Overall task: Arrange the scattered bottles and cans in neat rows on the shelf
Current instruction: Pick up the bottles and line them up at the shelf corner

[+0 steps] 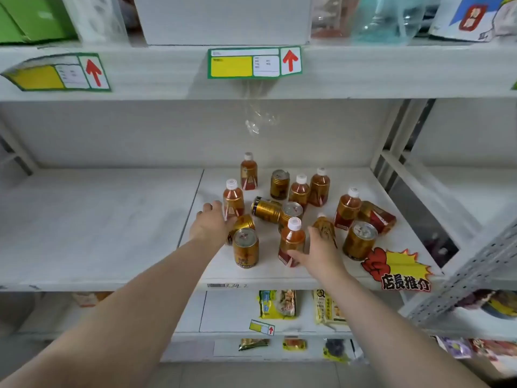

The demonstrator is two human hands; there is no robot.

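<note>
Several amber tea bottles with white caps and gold cans are scattered on the right half of the white middle shelf (112, 219). My left hand (211, 222) reaches in with fingers straight, right beside an upright bottle (233, 200) and a toppled can (244, 222). My right hand (319, 247) is spread by the front upright bottle (292, 239), its thumb touching the label. Its fingers are next to a bottle lying on its side (326, 228). Upright cans stand at the front (246, 247) and right (359, 240). Another can (265, 209) and another bottle (377, 217) lie on their sides.
A red and yellow promotional sign (397, 270) sticks up at the shelf's front right edge. A grey metal upright (391, 141) bounds the right side. The upper shelf edge carries price tags (254, 63). Snack packs (277, 303) lie on the shelf below.
</note>
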